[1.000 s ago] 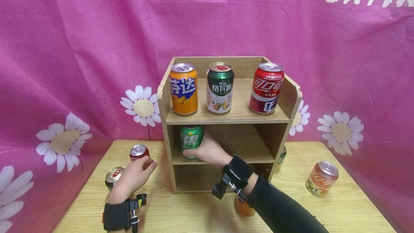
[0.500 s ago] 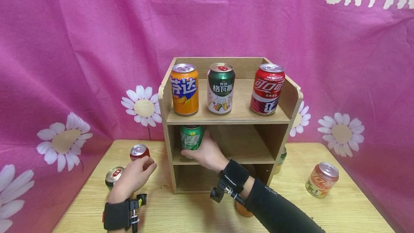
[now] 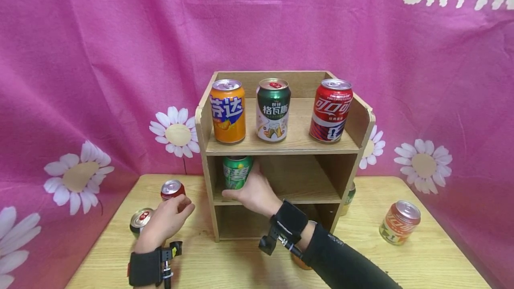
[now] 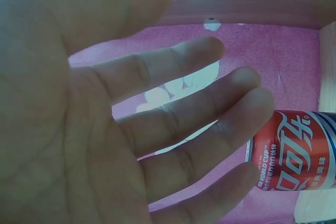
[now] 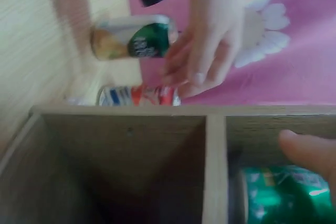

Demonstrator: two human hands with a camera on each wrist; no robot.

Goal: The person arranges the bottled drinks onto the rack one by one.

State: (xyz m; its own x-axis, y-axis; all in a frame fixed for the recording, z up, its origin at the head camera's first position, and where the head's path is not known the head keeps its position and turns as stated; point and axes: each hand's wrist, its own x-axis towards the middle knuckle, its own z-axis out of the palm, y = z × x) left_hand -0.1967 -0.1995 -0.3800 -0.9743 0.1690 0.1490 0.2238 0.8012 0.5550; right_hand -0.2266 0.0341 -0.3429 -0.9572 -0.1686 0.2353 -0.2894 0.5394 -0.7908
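Shelf unit [image 3: 281,151] stands on table [image 3: 225,262] before curtain [image 3: 100,35], Fanta can [image 3: 228,115] left, kvass can [image 3: 273,115] middle and cola can [image 3: 331,110] right on top tier [image 3: 300,119]; Sprite can [image 3: 236,172] at left of middle tier [image 3: 301,188], right hand [image 3: 257,191] beside it; nearer can [image 3: 140,217] and farther can [image 3: 172,187] on table left of unit, left hand [image 3: 166,217] before them; outlying can [image 3: 400,222] right.

- Green can [image 3: 236,175]: bright green, pale lettering, a yellow spot near its top.
- Orange can [image 3: 230,119]: orange body, white characters edged in dark blue, silver lid.
- Two-tone can [image 3: 273,115]: dark green above, white below, gold mugs printed low, red tab.
- Red can [image 3: 331,109]: red with white script, a white band, then dark blue and red patterning.
- Paler can [image 3: 399,223]: soft red over yellowish green (rather washed-out).
- Shelf [image 3: 283,151]: light brown, wood-grained.
- Table [image 3: 225,266]: pale yellow, wood-grained.
- Cloth [image 3: 120,35]: magenta, white daisies with cream-yellow centres, white capitals.
- Sleeve [image 3: 349,260]: black.
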